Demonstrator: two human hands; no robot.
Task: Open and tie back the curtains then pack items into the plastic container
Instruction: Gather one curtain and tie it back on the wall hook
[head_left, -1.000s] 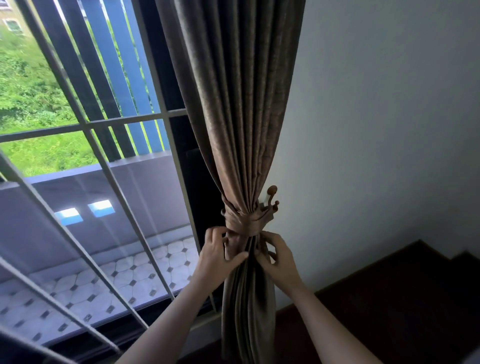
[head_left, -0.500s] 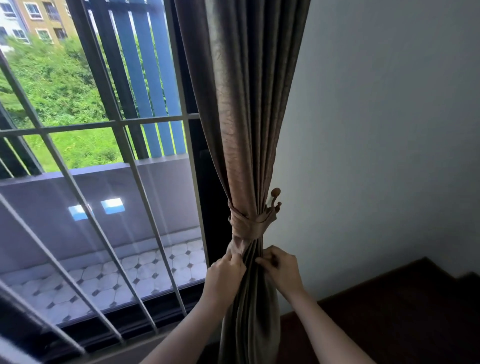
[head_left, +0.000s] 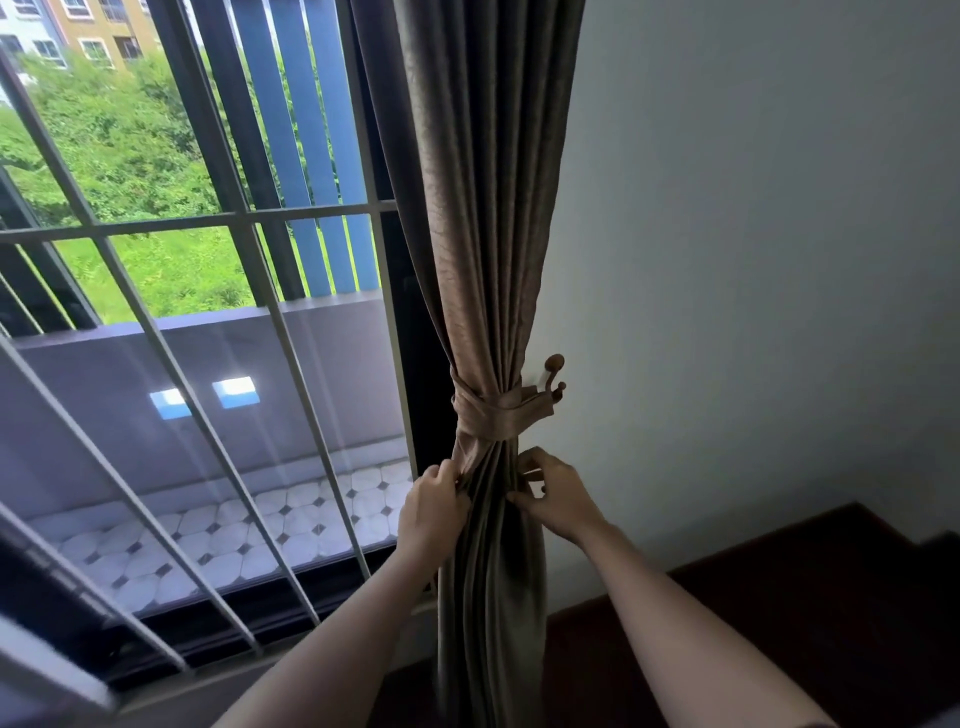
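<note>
We see the brown curtain (head_left: 488, 218) gathered into a tight bundle against the white wall (head_left: 753, 260), at the right edge of the barred window (head_left: 208, 291), cinched by a matching tieback (head_left: 493, 413) looped onto a wooden hook (head_left: 553, 376). Just below the tieback our left hand (head_left: 431, 512) has its grip pinched on the folds at the bundle's left side, while our right hand (head_left: 556, 499) pinches the folds at its right edge, thumb and fingers pressed together on the cloth
</note>
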